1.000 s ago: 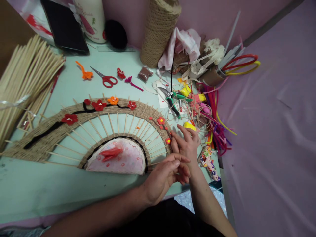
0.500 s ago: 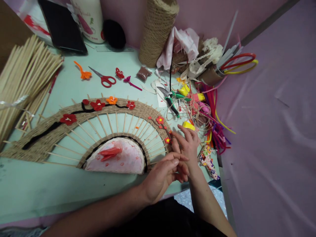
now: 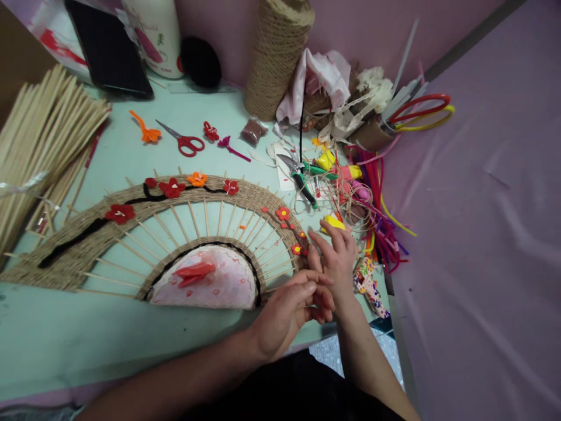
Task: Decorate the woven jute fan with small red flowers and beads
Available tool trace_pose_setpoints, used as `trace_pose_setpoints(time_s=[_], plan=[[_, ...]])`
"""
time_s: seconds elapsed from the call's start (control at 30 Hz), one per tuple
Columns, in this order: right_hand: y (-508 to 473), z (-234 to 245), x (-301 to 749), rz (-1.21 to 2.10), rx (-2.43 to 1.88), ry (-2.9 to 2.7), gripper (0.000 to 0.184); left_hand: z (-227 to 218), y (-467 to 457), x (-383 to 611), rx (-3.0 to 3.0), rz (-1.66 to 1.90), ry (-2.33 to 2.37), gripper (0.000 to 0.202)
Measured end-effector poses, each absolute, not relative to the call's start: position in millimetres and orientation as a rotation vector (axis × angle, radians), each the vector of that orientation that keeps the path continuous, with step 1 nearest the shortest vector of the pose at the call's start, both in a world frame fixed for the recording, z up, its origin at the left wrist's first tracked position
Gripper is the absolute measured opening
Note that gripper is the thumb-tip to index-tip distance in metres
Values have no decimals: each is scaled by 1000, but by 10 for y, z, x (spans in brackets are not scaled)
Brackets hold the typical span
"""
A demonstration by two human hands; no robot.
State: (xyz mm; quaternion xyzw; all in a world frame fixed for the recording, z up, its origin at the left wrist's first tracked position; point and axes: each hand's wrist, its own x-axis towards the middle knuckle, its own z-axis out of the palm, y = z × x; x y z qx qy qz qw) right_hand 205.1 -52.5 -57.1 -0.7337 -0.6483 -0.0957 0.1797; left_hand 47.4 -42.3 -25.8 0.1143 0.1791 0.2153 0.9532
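Note:
A woven fan-shaped piece (image 3: 258, 202) of twine over thin sticks lies flat, with red and orange flowers (image 3: 172, 187) along a black branch. Small red clay flowers with yellow centres (image 3: 283, 213) sit on its right end. Just off that end is my right hand (image 3: 336, 263), fingers apart and nothing seen in them. My left hand (image 3: 284, 313) rests palm-up below it, loosely curled, index finger stretched toward the right wrist; I see nothing held, though the inside of the palm is partly hidden. A pink half-round panel (image 3: 232, 280) with a red folded piece (image 3: 195, 272) fills the fan's base.
Red-handled scissors (image 3: 188, 145) and pipe-cleaner flowers lie behind the fan. Green-handled pruners (image 3: 302, 181), tangled twine and yellow clay (image 3: 333, 223) are at right. A twine spool (image 3: 278, 64) stands at the back; bundled sticks (image 3: 44, 134) lie at left.
My right hand has drawn slightly back to the right from the fan's end, uncovering a small flower there. My left hand stays nearly in place; the view shifts slightly.

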Motion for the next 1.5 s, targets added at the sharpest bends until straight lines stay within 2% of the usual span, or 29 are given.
trace_pose_setpoints(time_s=[1.5], plan=[[-586, -571, 2064, -227, -2133, -1877, 25, -272, -444, 461, 265, 444, 345, 33]])
